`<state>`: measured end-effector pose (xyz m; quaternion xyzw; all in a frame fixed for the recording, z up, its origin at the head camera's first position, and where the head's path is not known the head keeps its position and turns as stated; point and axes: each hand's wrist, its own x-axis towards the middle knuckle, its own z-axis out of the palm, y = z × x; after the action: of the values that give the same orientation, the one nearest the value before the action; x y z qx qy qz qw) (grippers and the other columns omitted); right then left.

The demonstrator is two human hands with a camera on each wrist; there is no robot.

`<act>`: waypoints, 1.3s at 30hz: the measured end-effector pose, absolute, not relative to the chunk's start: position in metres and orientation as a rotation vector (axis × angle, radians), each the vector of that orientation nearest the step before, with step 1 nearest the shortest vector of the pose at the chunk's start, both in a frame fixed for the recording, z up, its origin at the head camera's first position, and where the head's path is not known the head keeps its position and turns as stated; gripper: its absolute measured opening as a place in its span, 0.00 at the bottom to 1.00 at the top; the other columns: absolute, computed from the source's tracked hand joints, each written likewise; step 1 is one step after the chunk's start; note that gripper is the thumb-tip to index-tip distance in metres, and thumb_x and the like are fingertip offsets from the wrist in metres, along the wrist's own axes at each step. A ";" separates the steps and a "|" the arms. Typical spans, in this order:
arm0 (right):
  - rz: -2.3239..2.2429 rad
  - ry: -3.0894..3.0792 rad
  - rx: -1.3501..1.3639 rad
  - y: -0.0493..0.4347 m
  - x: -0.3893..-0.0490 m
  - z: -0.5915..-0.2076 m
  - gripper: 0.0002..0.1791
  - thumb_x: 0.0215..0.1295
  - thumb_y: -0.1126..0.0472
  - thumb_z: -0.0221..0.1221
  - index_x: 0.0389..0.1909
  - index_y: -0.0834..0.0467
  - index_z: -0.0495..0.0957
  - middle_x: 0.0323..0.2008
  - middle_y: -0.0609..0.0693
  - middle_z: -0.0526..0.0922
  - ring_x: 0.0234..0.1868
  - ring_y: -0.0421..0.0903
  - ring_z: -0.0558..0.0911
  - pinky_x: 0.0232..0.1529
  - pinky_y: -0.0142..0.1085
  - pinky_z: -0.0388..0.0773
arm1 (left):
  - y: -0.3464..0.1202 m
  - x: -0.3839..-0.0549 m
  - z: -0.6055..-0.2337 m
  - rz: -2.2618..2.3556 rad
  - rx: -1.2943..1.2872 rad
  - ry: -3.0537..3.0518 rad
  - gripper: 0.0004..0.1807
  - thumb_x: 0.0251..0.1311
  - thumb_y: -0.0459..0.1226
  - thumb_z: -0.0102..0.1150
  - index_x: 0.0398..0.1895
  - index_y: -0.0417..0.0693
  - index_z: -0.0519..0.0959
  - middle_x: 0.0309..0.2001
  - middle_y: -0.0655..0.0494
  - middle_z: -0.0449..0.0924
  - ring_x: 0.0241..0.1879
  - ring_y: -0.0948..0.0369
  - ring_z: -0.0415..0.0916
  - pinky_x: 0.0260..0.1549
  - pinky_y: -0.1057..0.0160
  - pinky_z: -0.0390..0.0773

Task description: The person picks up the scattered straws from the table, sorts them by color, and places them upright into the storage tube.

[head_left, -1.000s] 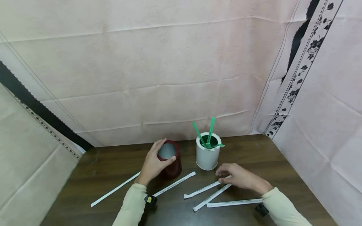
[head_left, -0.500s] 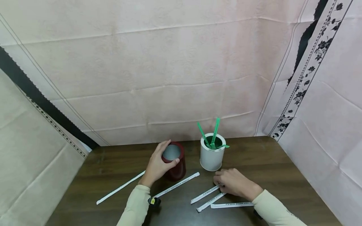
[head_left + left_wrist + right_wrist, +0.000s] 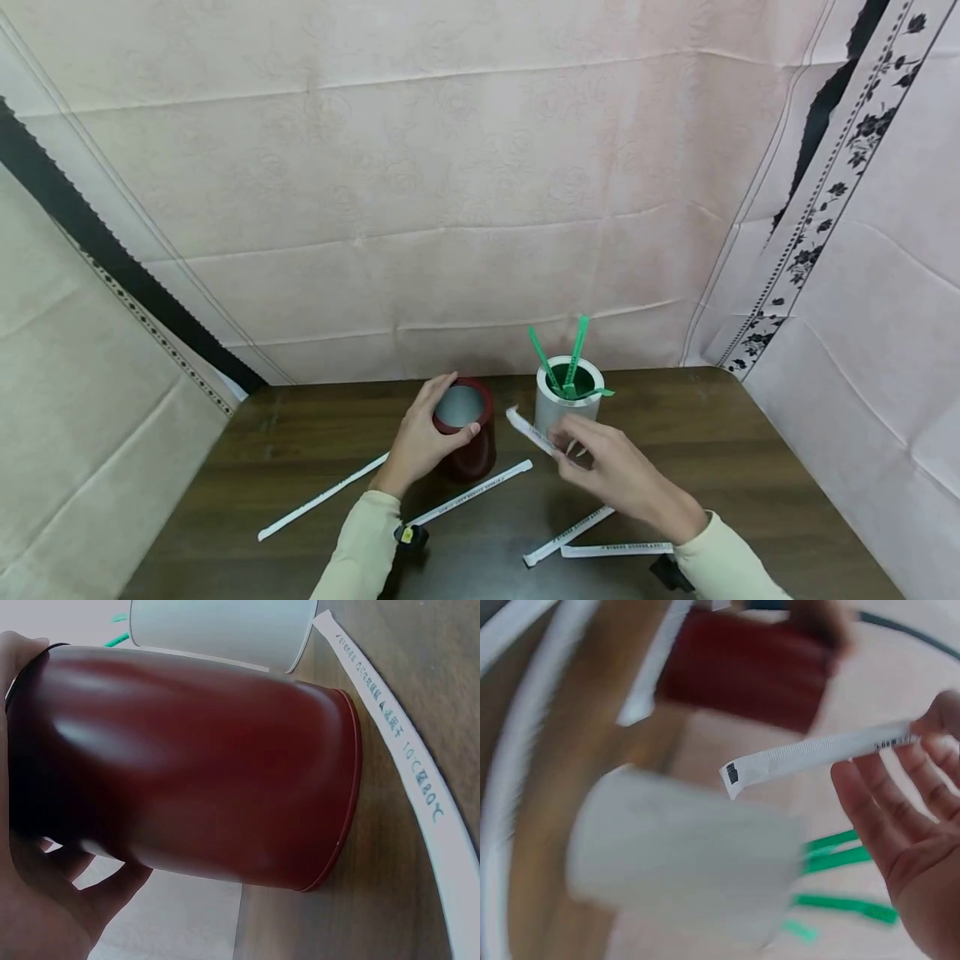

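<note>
In the head view, the right hand (image 3: 618,472) pinched a wrapped straw (image 3: 530,430), raised above the table (image 3: 322,433) near the white cup (image 3: 553,410). The straw's long axis slanted, its free end pointing up and left, toward the red cup (image 3: 478,454). The left hand (image 3: 422,435) held the upright red cup near its rim.

In the left wrist view, curled fingers gripped the red cup's mouth end.

In the right wrist view, thumb and fingers pinched the straw; its dark-marked free end pointed left, slightly downward.
</note>
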<state>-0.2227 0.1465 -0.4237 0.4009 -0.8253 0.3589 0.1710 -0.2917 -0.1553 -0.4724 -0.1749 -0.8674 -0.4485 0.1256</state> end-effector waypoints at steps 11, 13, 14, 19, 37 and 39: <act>1.347 -2.005 1.017 0.074 -0.233 -0.342 0.17 0.65 0.73 0.60 0.54 0.58 0.74 0.41 0.53 0.81 0.40 0.46 0.85 0.39 0.37 0.84 | -0.158 -0.296 -0.472 -1.318 -0.518 -2.520 0.46 0.49 0.62 0.70 0.73 0.73 0.62 0.70 0.71 0.60 0.61 0.57 0.69 0.52 0.50 0.77; 1.377 -2.031 1.009 0.062 -0.242 -0.338 0.16 0.68 0.70 0.58 0.56 0.58 0.73 0.42 0.53 0.81 0.41 0.47 0.85 0.40 0.36 0.84 | -0.159 -0.297 -0.473 -1.318 -0.516 -2.522 0.46 0.49 0.62 0.70 0.73 0.72 0.62 0.70 0.71 0.60 0.60 0.57 0.70 0.52 0.50 0.77; 1.387 -2.052 1.005 0.057 -0.248 -0.337 0.15 0.70 0.68 0.58 0.56 0.57 0.73 0.43 0.52 0.80 0.42 0.47 0.85 0.40 0.36 0.83 | -0.159 -0.297 -0.473 -1.320 -0.516 -2.523 0.46 0.50 0.62 0.70 0.74 0.71 0.62 0.70 0.70 0.60 0.60 0.57 0.70 0.52 0.51 0.77; 1.352 -2.186 0.993 0.037 -0.274 -0.351 0.12 0.75 0.61 0.54 0.56 0.54 0.73 0.44 0.48 0.79 0.43 0.44 0.84 0.42 0.32 0.82 | -0.159 -0.297 -0.474 -1.337 -0.528 -2.517 0.46 0.50 0.61 0.70 0.74 0.68 0.63 0.69 0.71 0.60 0.60 0.58 0.69 0.53 0.50 0.76; 0.543 -2.487 1.059 0.039 -0.302 -0.416 0.13 0.73 0.51 0.57 0.53 0.50 0.81 0.49 0.43 0.78 0.52 0.41 0.74 0.54 0.38 0.75 | -0.156 -0.296 -0.476 -1.259 -0.568 -2.498 0.47 0.51 0.58 0.71 0.74 0.62 0.64 0.70 0.62 0.63 0.67 0.53 0.65 0.60 0.44 0.70; 0.547 -2.445 1.089 0.046 -0.298 -0.418 0.15 0.73 0.51 0.56 0.55 0.51 0.79 0.49 0.42 0.78 0.50 0.39 0.75 0.51 0.35 0.76 | -0.157 -0.295 -0.476 -1.242 -0.571 -2.498 0.47 0.51 0.57 0.72 0.74 0.65 0.63 0.71 0.62 0.62 0.68 0.53 0.63 0.61 0.44 0.69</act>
<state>-0.2978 0.0457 -0.4176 0.3904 -0.8763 0.1959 0.2033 -0.2954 -0.1566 -0.4759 -0.1983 -0.8677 -0.4315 0.1467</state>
